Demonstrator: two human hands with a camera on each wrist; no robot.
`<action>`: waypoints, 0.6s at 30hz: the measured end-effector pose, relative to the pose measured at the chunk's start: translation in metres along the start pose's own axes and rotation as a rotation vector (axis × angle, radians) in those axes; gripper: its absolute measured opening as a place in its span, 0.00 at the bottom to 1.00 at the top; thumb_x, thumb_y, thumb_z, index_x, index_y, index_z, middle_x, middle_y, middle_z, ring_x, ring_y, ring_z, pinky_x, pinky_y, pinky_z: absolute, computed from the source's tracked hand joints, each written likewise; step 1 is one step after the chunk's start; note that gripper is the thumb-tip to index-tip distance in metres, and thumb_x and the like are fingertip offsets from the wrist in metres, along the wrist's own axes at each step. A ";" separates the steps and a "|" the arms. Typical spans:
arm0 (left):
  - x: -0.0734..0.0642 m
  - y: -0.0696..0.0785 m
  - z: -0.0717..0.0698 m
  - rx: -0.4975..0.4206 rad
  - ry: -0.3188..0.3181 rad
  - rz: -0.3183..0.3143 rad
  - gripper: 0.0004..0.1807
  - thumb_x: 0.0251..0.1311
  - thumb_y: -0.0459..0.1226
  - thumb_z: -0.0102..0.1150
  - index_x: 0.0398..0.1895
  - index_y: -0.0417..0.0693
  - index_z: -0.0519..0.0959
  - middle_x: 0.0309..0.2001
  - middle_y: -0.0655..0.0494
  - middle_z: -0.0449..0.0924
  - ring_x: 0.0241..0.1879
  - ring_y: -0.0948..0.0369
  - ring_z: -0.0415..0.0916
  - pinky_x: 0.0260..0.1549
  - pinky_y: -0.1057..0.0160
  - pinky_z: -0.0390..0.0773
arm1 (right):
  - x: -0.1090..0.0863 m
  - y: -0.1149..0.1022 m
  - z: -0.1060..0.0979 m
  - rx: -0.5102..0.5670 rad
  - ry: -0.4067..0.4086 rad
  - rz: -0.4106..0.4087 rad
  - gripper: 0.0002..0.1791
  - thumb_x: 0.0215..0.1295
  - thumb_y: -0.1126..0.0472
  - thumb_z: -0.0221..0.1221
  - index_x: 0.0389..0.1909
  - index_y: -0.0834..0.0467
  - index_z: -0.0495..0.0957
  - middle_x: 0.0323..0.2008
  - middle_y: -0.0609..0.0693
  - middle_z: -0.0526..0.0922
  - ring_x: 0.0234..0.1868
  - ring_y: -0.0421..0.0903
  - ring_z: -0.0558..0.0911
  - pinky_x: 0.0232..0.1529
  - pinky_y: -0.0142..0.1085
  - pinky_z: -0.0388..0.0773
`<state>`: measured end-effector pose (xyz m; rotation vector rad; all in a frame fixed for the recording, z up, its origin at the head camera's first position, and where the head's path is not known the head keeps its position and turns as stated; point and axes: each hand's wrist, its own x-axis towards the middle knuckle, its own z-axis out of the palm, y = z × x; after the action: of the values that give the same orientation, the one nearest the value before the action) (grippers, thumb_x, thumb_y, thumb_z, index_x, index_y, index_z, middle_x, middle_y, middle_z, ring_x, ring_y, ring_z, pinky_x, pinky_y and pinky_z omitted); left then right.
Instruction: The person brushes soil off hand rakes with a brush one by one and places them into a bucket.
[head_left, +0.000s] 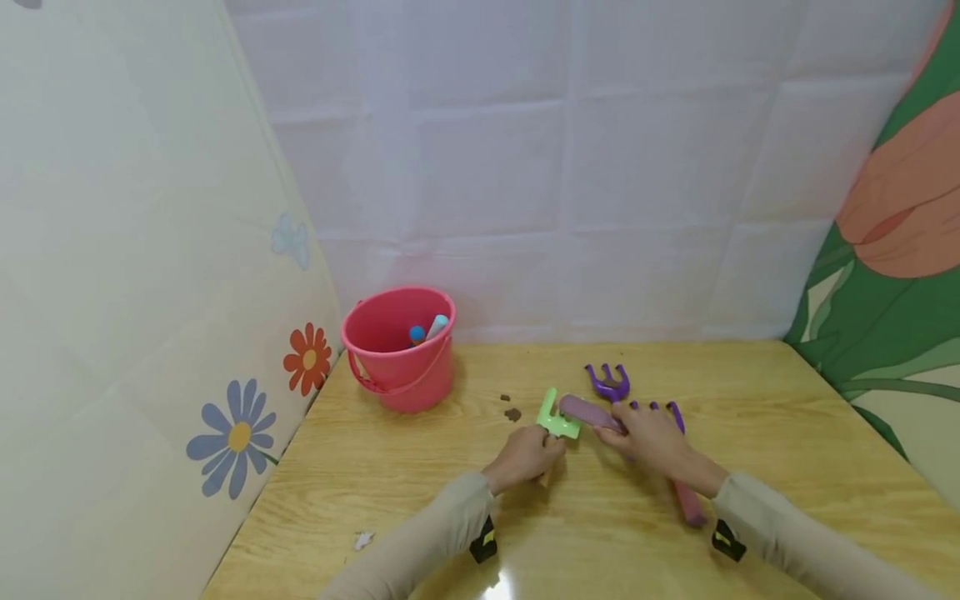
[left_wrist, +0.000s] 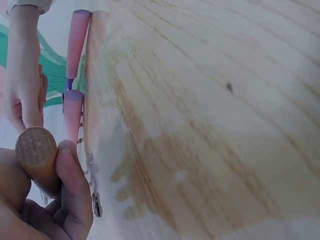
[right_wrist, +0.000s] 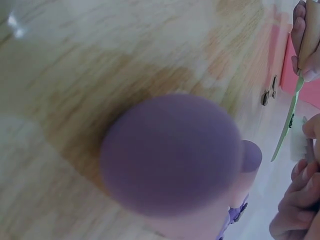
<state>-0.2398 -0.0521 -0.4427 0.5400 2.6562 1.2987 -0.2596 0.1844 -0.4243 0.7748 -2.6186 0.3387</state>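
Note:
My left hand (head_left: pixel 522 454) grips a small garden rake by its wooden handle (left_wrist: pixel 42 157); its light green head (head_left: pixel 558 427) points away from me. Dark specks cling to the green head in the right wrist view. A mauve-backed brush (head_left: pixel 588 412) is held by my right hand (head_left: pixel 651 437), its pale bristles (right_wrist: pixel 298 140) turned toward the rake head and close against it. Under and beside the right hand lie two purple rakes with pink handles. One shows its purple head (head_left: pixel 609 386) behind the hand, the other its pink handle (head_left: pixel 688 502) by the wrist.
A pink bucket (head_left: pixel 416 385) stands at the back left with blue and pale-blue handles (head_left: pixel 437 327) inside. Brown dirt clumps (head_left: pixel 513 414) lie between bucket and rake. A white scrap (head_left: pixel 363 540) is at front left. Cloth-covered walls (head_left: pixel 510 167) border the table.

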 end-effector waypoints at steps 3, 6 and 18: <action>0.000 0.000 0.000 -0.005 0.004 0.007 0.23 0.67 0.39 0.53 0.11 0.54 0.65 0.08 0.65 0.64 0.09 0.69 0.61 0.10 0.71 0.60 | 0.000 -0.001 -0.001 -0.003 0.031 -0.024 0.22 0.59 0.50 0.68 0.20 0.50 0.63 0.15 0.39 0.60 0.14 0.35 0.59 0.15 0.31 0.57; -0.001 0.001 0.000 -0.016 0.003 0.007 0.23 0.67 0.39 0.53 0.11 0.53 0.66 0.09 0.65 0.65 0.09 0.69 0.61 0.10 0.71 0.60 | -0.001 -0.001 -0.002 0.000 0.040 -0.032 0.21 0.59 0.51 0.67 0.20 0.50 0.63 0.14 0.39 0.60 0.14 0.35 0.59 0.14 0.31 0.56; -0.001 -0.002 0.002 -0.044 0.005 0.016 0.24 0.69 0.39 0.53 0.10 0.51 0.68 0.07 0.64 0.66 0.08 0.68 0.61 0.10 0.70 0.60 | -0.001 -0.002 -0.011 0.029 -0.038 0.091 0.21 0.63 0.50 0.65 0.19 0.50 0.65 0.13 0.40 0.60 0.13 0.36 0.61 0.14 0.32 0.57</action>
<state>-0.2388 -0.0521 -0.4456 0.5535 2.6254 1.3612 -0.2545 0.1864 -0.4143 0.6785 -2.6959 0.3915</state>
